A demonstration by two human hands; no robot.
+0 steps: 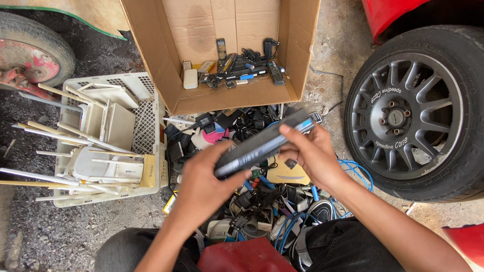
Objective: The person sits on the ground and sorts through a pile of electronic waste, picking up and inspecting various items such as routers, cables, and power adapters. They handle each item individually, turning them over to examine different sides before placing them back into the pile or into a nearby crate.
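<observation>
Both my hands hold a long, flat dark grey device (262, 143), like a slim battery pack or set-top unit, tilted up to the right. My left hand (204, 184) grips its lower left end. My right hand (310, 153) pinches the upper right end. Beneath them lies a heap of small electronics, chargers and blue cables (267, 201) on the ground between my knees.
An open cardboard box (176, 75) ahead holds remotes, adapters and small gadgets. A white plastic crate (146, 126) on the left is filled with white routers and antennas. A car wheel (408, 111) stands at right, a red object (242, 257) near my lap.
</observation>
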